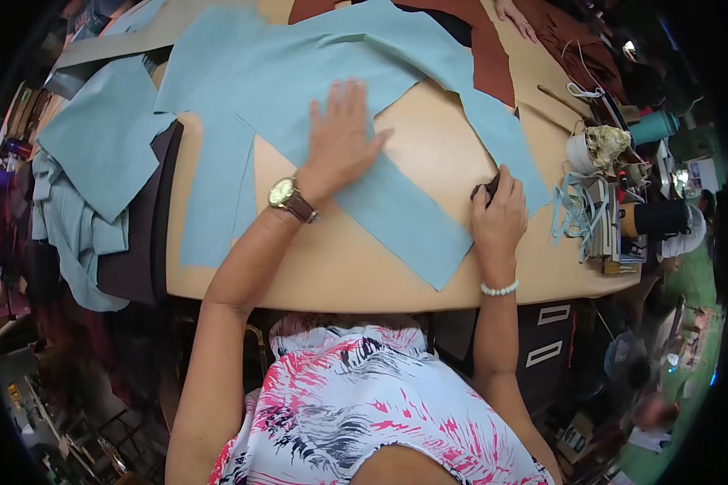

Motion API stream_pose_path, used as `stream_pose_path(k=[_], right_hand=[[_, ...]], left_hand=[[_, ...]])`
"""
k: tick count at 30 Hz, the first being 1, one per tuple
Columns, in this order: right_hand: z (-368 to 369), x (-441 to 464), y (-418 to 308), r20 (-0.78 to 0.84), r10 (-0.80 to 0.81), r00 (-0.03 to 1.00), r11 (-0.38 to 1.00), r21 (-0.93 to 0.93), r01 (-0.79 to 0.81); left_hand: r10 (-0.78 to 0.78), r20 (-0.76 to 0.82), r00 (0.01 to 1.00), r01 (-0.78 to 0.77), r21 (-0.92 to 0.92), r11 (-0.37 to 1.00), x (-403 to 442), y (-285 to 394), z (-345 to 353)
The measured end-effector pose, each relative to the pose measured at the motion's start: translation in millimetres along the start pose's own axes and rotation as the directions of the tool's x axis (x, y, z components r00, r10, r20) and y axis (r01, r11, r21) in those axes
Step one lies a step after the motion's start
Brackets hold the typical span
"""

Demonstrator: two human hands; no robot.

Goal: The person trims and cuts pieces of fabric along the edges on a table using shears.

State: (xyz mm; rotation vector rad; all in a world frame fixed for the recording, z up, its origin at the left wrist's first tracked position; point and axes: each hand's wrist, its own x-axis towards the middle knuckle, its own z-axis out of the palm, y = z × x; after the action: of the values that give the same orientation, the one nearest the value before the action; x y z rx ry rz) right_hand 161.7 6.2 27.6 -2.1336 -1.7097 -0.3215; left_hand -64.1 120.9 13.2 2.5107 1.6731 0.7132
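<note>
A light blue sheet of leather-like material (pixel 283 73) with angular cut edges spreads over the tan tabletop. My left hand (pixel 341 145), a watch (pixel 287 194) at its wrist, is flat with fingers spread where a straight blue strip (pixel 412 218) meets the larger sheet. On the right, my right hand (pixel 501 218) closes around a small black object (pixel 485 192), mostly hidden by the fingers, so its kind is unclear. It is near the strip's right end and beside the sheet's right-hand arm (pixel 505 145). Tan surface shows between the blue parts.
More blue pieces (pixel 101 137) drape over the table's left side. Brown material (pixel 493 65) lies at the back, near another person's hand (pixel 516 20). Along the right edge are thin blue offcuts (pixel 578 214), a white container (pixel 578 152), a teal bottle (pixel 653 128) and a brush (pixel 621 267).
</note>
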Motion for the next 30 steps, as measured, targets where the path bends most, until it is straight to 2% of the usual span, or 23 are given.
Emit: stream_pose_path(k=[2,3,6,11,15,17,19,21,23,25,26,30], right_hand=[[-0.8,1.6,-2.5,0.026,0.066,0.997,0.998,0.005,-0.066],[-1.9,2.0,-3.5,0.036,0.1,0.994,0.995,0.007,-0.1],[-5.5,-14.7,11.1,0.047,0.167,0.985,0.978,0.119,-0.172],[-64.4,-55.9,25.7,0.42,0.253,0.872,0.925,0.16,-0.345],[-95.6,-98.5,52.5,0.665,0.135,0.735,0.919,0.194,-0.344],[-105.7,-115.2,59.4,0.742,0.085,0.665,0.778,0.368,-0.51],[-108.9,-118.3,57.8,0.806,0.009,0.592,0.625,0.458,-0.632],[-111.0,-118.0,50.4,0.859,-0.078,0.506,0.507,0.471,-0.722],[-107.3,-120.0,51.0,0.91,-0.094,0.404,0.507,0.393,-0.767],[-111.6,-113.6,37.4,0.953,-0.084,0.29,0.504,0.292,-0.813],[-112.1,-113.1,36.4,0.955,-0.075,0.286,0.541,0.28,-0.793],[-118.7,-121.8,40.6,0.952,-0.17,0.253,0.474,0.304,-0.827]], left_hand=[[-0.227,0.117,0.967,0.22,0.072,0.973,-11.0,-24.7,7.4],[-0.217,0.118,0.969,0.204,0.11,0.973,-10.0,-37.9,9.6],[-0.146,0.136,0.98,0.12,0.183,0.976,2.4,-64.2,12.5],[0.057,0.171,0.984,-0.085,0.162,0.983,32.7,-100.2,13.8],[0.179,0.045,0.983,-0.184,0.263,0.947,26.6,-87.2,-1.7],[0.228,-0.004,0.974,-0.218,0.273,0.937,3.5,-51.3,-20.1],[0.265,-0.071,0.962,-0.266,-0.009,0.964,-34.9,-10.0,-31.0],[0.256,0.019,0.967,-0.242,-0.264,0.934,-78.1,34.5,-45.4],[0.219,0.091,0.971,-0.178,-0.33,0.927,-111.8,70.9,-51.2],[0.19,0.128,0.973,-0.145,-0.298,0.944,-129.4,85.1,-43.2],[0.176,0.143,0.974,-0.131,-0.278,0.951,-134.3,87.3,-38.6],[0.156,0.035,0.987,-0.143,-0.244,0.959,-138.2,85.2,-28.9]])
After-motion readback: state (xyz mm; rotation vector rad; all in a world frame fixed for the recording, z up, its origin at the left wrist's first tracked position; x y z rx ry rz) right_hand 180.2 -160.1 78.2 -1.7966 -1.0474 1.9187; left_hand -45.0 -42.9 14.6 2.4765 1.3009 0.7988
